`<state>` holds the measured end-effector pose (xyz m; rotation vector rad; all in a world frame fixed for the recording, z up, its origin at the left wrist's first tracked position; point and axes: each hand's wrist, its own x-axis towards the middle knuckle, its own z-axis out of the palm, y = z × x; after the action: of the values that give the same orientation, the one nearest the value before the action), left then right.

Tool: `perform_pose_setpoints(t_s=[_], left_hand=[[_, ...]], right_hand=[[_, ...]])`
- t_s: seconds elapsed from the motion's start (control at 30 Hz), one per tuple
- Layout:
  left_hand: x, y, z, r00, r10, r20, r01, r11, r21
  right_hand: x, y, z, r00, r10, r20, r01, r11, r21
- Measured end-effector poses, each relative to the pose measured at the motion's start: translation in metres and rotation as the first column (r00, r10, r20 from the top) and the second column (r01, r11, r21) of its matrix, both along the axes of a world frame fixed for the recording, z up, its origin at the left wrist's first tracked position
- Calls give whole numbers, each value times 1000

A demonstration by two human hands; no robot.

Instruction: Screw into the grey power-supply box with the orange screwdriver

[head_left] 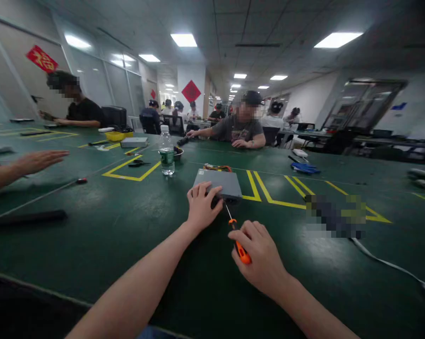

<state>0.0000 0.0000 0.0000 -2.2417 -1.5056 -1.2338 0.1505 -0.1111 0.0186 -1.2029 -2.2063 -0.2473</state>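
Observation:
A grey metal computer power supply point(220, 182) lies on the green table, with coloured wires point(216, 167) at its far side. My left hand point(203, 205) grips its near left corner, fingers over the top and thumb along the front edge. An orange and black screwdriver point(243, 253) is in my right hand point(260, 254), fingers wrapped round its handle. Its thin shaft points away from me, and the tip meets the near face of the power supply. Whether it sits in a screw is too small to tell.
Beyond the power supply stand a water bottle point(167, 155) and a bowl point(178, 153). Blue gloves point(305, 168) lie to the right, near a blurred dark object with a white cable point(381, 261). Another person's hand point(39, 162) reaches in from the left; a co-worker point(244, 125) sits opposite.

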Motion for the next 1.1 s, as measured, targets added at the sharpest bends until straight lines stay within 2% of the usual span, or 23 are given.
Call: perform_pose_setpoints(t_s=[0.27,0.47,0.73,0.93,1.1], left_hand=[[1,0,0,1000,-11,1,11,1000,2],[0,0,0,1000,-8,-2,8,1000,-2],[0,0,0,1000,-10,-4,10,1000,-6],[0,0,1,1000,-9,-6,9,1000,-6],[1,0,1,1000,-9,5,9,1000,-5]], right_hand=[[0,-3,4,996,-16,-86,15,1000,-19],[0,-4,6,1000,-22,-2,21,998,-64],[0,-3,6,997,-21,-70,16,998,-68],[0,-3,4,1000,-13,-20,12,998,-64],[0,-3,7,998,-11,-56,7,997,-77]])
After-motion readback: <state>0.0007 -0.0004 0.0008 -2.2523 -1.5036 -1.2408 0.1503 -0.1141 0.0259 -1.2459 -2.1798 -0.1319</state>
